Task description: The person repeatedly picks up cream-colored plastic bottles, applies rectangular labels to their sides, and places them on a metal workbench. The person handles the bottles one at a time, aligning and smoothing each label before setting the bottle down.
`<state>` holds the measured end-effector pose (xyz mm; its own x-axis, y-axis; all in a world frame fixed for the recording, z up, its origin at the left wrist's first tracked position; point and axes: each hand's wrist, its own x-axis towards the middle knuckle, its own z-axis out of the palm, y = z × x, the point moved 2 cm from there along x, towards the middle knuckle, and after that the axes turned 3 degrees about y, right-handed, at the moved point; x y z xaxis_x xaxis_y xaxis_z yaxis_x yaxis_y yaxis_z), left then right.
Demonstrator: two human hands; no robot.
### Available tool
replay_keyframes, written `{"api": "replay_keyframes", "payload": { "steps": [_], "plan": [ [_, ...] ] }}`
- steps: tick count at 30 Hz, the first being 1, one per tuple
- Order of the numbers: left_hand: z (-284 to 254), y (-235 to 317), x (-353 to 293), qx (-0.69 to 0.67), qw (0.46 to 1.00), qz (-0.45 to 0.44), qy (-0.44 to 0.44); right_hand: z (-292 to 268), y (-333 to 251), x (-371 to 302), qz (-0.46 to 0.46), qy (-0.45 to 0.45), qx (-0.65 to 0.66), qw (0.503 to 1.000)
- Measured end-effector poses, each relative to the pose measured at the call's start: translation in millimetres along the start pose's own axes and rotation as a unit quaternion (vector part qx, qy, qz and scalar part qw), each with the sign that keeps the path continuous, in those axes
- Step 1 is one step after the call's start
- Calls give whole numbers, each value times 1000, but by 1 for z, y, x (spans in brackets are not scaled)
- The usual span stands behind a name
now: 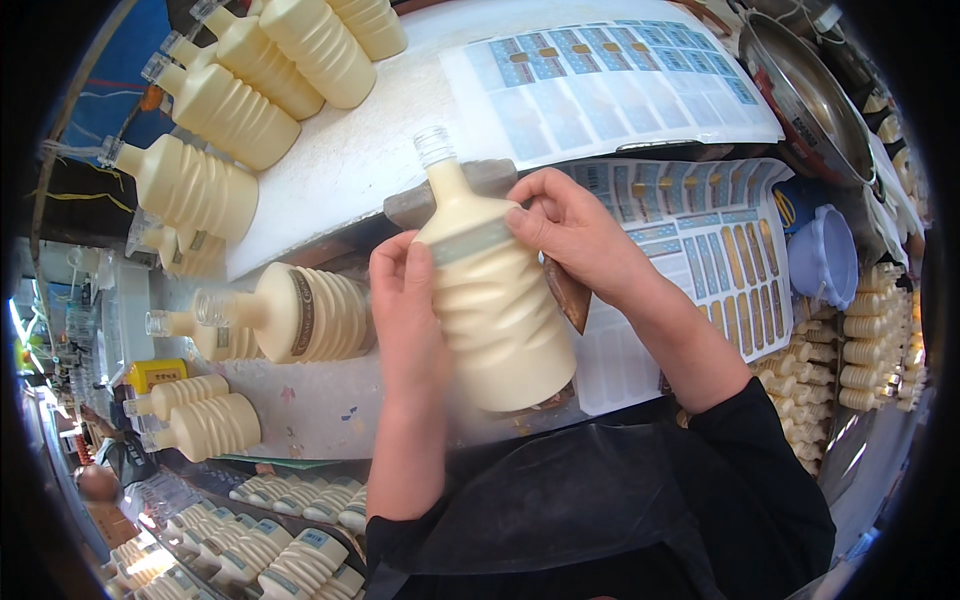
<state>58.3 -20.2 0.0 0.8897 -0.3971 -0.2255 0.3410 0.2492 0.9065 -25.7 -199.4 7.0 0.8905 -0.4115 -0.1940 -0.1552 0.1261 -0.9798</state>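
Note:
A cream ribbed bottle [505,335] with a clear threaded neck lies on the bench in front of me, its neck pointing away and resting by a worn block [408,206]. Across its shoulder runs a pale grey-blue label strip [468,243]. My left hand [402,285] pinches at the strip's left end, thumb against the bottle. At the other end, my right hand [572,225] is closed, thumb and fingers on the strip's right end. Just below the right hand a brown pointed piece [567,295] sticks out beside the bottle; its kind I cannot make out.
Sheets of blue and gold labels [610,95] lie on the white board [330,165], with more label sheets [735,270] at right. Cream bottles [225,115] stand at left, near a dark-labelled bottle [310,312]. A lavender bucket [825,257] and metal pan [810,90] sit at right.

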Motion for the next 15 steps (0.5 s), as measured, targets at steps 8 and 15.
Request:
{"api": "replay_keyframes", "payload": {
  "steps": [8,15],
  "plan": [
    [6,0,-2,-4,1000,7,13,4,0,-2,4,20,0,1000],
    [2,-5,1,-11,1000,16,11,3,2,-1,2,15,-5,1000]
  ]
}}
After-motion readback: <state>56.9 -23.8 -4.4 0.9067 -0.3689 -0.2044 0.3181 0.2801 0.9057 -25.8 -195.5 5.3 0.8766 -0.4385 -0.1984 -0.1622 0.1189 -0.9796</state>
